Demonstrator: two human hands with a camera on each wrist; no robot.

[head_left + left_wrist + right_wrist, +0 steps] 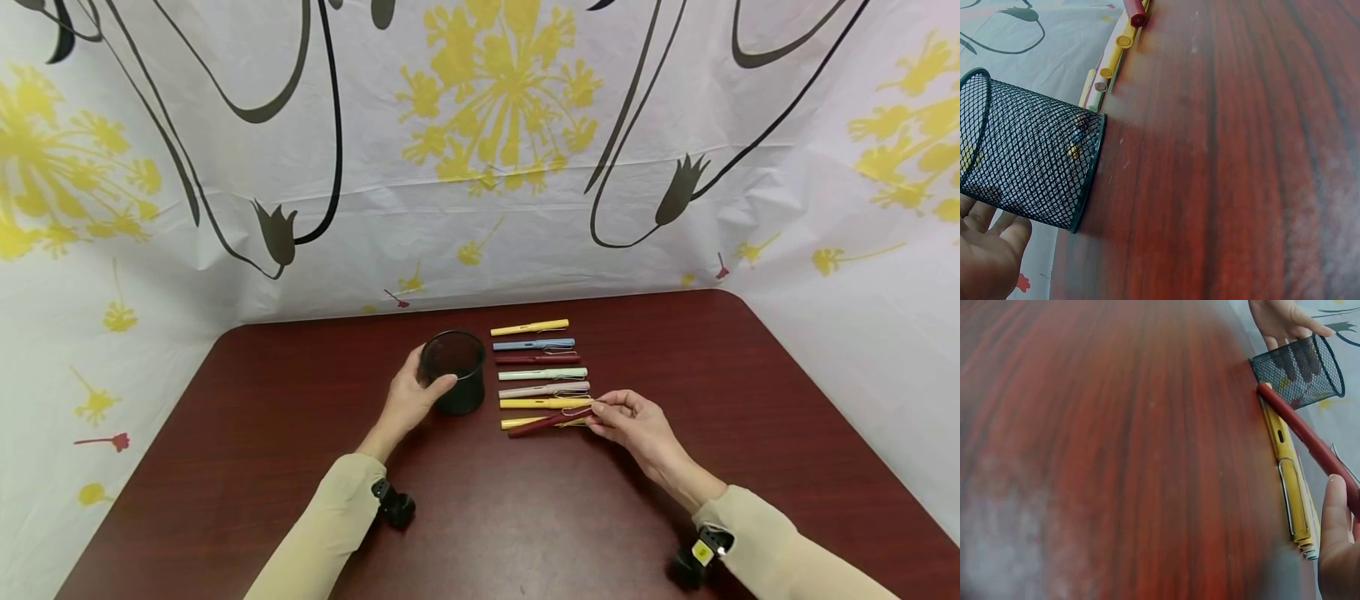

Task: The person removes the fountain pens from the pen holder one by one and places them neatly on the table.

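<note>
A black mesh pen cup (461, 392) stands upright on the table. My left hand (411, 398) holds it from the left, with the thumb near the rim and the fingers along the far side; the right wrist view shows those fingers through the mesh. Between thumb and fingertips, my right hand (637, 427) pinches a dark red pen (1304, 434) by its clip end. That pen slants over the nearest yellow pen (517, 424), and its other end points toward the cup.
Beyond the nearest yellow pen, several pens lie side by side right of the cup: another yellow pen (528, 403), a grey pen (536, 391), a pale green pen (536, 375), a dark red one (525, 360), a blue pen (525, 345) and the farthest yellow pen (528, 328). A patterned curtain (360, 167) hangs behind the brown table (480, 517).
</note>
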